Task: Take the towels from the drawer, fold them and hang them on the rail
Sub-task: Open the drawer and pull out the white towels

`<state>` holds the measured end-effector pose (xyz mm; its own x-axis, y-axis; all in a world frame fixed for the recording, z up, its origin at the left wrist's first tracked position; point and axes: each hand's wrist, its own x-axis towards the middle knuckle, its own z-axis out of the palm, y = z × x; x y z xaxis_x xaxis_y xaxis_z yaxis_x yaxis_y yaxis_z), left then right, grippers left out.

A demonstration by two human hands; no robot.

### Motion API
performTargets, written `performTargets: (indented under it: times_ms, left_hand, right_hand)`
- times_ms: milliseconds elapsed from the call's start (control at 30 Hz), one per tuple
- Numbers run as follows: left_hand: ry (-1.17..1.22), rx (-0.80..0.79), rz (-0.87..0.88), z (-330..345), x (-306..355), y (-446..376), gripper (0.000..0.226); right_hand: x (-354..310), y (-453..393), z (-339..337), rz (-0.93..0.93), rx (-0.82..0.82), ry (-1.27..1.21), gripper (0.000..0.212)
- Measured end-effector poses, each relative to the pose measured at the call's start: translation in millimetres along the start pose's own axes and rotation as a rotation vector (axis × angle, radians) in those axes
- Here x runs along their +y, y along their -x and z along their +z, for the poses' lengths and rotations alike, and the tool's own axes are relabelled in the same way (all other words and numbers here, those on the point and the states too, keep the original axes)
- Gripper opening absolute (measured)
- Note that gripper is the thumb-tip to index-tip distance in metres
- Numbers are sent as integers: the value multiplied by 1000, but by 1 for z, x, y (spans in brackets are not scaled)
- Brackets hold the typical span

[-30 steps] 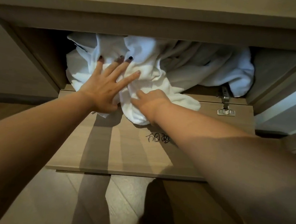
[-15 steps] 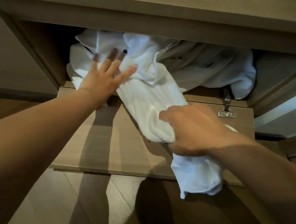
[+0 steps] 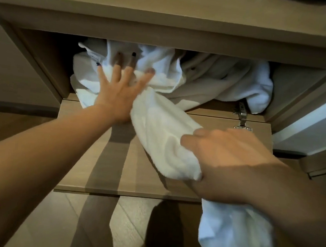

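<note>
A heap of white towels [image 3: 212,82] fills the open wooden compartment [image 3: 44,58] under the counter. One white towel [image 3: 161,131] stretches out of the heap, across the folded-down flap, and hangs below my right hand toward the floor. My right hand [image 3: 226,162] is closed around the middle of that towel, over the flap's right half. Fingers spread, my left hand [image 3: 119,92] lies flat on the left side of the heap, pressing it at the compartment's mouth. No rail is in view.
The compartment's flap [image 3: 98,156] lies open and level, with a metal hinge [image 3: 242,119] at its back right. A wooden counter top [image 3: 170,5] runs above. Wood flooring [image 3: 57,223] lies below, and a pale panel [image 3: 319,121] stands at the right.
My right hand has drawn one towel out of the heap toward me and to the right, so its end now hangs past the flap's edge. My left hand stayed pressed on the heap.
</note>
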<state>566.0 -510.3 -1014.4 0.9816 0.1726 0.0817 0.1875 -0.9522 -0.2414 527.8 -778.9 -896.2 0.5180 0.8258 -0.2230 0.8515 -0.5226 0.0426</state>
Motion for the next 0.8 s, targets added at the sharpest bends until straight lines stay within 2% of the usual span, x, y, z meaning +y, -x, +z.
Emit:
performTargets:
  times_ms: [67,133,200,267,333,400,467,500,567,667,700,800]
  left_hand:
    - [2,0,31,2,23,6,104]
    - [63,67,20,4,38,16,90]
    - [310,223,-30,-1,44,25,74]
    - [537,355,-72,-7,43,31,62]
    - [674,393,-108,-18,44,36,67]
    - [886,436,-100,-25,48,43,75]
    - [1047,395,-97,-27,54,50,46]
    - [1093,302,-136,-26,57,53,41]
    - [1167,155,-227,-27,64,60,58]
    - [1261,215,-185,-28,69,69,43]
    - [1305,224,-143,-28,68,72,47]
    - [1351,124,80,-23,59,76,72]
  right_hand:
    - [9,-15,10,-46,99,42,36]
    - [15,-33,28,-143,175,132,51]
    - [19,-49,45,-217,247,122,66]
    - [19,-58,60,-255,335,-44,87]
    - [17,-62,75,-242,414,-201,107]
    - [17,-66,86,-211,482,-296,116]
    - [20,-69,91,-188,537,-370,116]
    - [23,-69,92,-182,561,-392,113]
    - [30,-68,96,-163,585,-432,114]
    - [46,-58,102,-14,575,-529,120]
    - [51,-52,101,31,577,-555,115]
    - [63,-37,94,45,622,-550,81]
